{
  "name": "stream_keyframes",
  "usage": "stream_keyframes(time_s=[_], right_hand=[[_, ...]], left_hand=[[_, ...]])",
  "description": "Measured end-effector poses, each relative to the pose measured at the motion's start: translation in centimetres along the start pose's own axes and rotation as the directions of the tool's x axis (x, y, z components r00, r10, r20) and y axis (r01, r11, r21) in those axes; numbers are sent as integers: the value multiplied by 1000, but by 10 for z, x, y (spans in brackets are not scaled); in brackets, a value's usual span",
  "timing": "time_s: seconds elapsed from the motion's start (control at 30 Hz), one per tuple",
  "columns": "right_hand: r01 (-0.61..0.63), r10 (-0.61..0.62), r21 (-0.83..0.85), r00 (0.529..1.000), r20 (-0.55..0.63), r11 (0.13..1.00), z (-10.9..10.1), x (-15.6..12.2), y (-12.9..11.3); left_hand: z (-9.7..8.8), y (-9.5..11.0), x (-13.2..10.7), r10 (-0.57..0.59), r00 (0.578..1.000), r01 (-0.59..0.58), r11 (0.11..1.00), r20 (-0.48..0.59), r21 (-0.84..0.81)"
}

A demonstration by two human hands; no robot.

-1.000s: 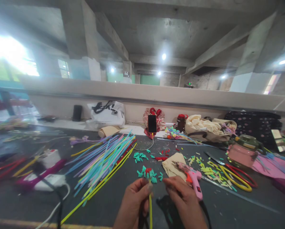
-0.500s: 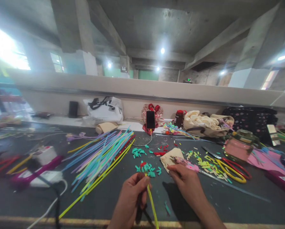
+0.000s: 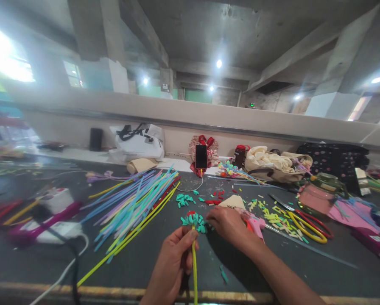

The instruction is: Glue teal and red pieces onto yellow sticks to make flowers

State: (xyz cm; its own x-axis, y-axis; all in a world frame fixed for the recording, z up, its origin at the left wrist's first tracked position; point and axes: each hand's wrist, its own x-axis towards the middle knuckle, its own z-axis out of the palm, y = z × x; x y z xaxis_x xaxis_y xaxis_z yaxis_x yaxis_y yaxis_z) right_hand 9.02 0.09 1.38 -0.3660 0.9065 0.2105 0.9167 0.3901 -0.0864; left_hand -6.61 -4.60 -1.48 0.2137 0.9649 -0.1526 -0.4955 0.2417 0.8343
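1. A yellow stem (image 3: 195, 271) topped with a red and teal head (image 3: 190, 220) is pinched in the left hand (image 3: 175, 258).
2. The right hand (image 3: 227, 224) is held near loose teal pieces (image 3: 202, 227); the pink glue gun (image 3: 257, 225) is partly hidden by it.
3. Colored sticks (image 3: 139, 205) are spread to the left.
4. A phone (image 3: 201, 156) is stood upright behind, with a cable (image 3: 200, 185) attached.

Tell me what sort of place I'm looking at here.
Most likely a craft workshop: the black worktable carries a loose spread of colored pipe cleaners, a pink hot-glue gun and a pile of short turquoise pieces, apparently snipped from such stems.
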Motion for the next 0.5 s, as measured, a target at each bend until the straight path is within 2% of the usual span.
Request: stream_keyframes(time_s=[0.13,0.27,0.37,0.5], right_hand=[[19,-17,-39,998,62,999,7,13,-7],[-16,17,-21,999,45,1000,13,15,-8],[-60,60,64,998,4,996,12,12,-5],[-96,110,268,993,-37,959,7,7,-3]], left_hand=[[1,-2,2,11,1000,-11,1000,2,10],[0,-2,1,17,1000,-17,1000,22,-17],[0,-3,1,26,999,-25,999,31,-31],[1,-3,1,43,999,-43,999,32,-11]])
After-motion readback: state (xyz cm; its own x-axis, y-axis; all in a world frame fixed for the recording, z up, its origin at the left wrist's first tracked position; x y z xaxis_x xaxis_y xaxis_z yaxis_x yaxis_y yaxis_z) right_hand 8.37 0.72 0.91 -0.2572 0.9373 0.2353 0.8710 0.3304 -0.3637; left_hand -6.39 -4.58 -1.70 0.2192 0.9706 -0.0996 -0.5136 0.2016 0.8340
